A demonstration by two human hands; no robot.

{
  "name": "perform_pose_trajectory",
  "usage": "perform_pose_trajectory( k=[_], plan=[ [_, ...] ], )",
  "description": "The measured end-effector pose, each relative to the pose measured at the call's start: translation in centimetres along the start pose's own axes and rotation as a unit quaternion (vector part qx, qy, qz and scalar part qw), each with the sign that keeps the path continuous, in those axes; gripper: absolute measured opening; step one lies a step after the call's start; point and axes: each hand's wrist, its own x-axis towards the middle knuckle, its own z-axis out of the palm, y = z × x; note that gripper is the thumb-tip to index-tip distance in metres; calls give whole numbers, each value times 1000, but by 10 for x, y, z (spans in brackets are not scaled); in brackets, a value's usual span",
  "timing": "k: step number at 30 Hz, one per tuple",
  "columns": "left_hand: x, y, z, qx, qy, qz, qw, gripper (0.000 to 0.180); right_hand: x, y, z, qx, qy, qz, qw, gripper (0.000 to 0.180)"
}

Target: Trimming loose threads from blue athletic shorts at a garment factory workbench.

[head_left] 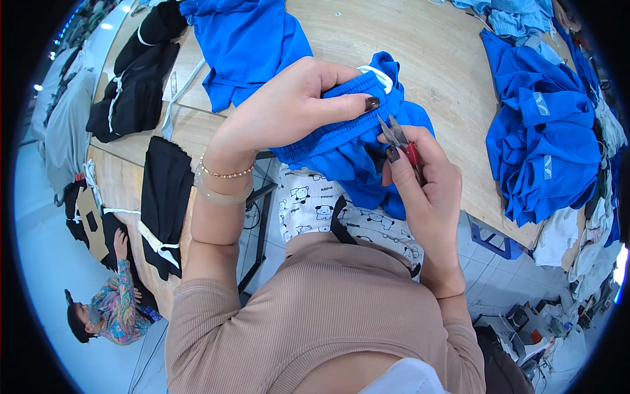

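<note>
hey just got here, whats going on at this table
The person's left hand grips a blue garment by its gathered waistband. The right hand holds small snips, blades close to the waistband; whether they touch is unclear. More blue garments lie on the table to the right.

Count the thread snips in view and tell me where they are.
1: the red-handled thread snips in the right hand, beside the gathered blue garment that the left hand holds. Others could be hidden beneath the blue pile at right.
</note>
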Motion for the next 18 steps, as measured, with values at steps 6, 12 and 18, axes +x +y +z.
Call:
perform_pose_trajectory(
  k=[6,12,18],
  plan=[
    [0,-2,4,-13,21,4,1000,30,1,1,-2,41,-12,34,999,19],
    [2,-1,11,-61,24,25,997,30,5,13,2,262,-40,77,961,41],
    [1,-1,14,-72,22,57,996,29,6,15,2,275,-50,81,957,38]
  ],
)
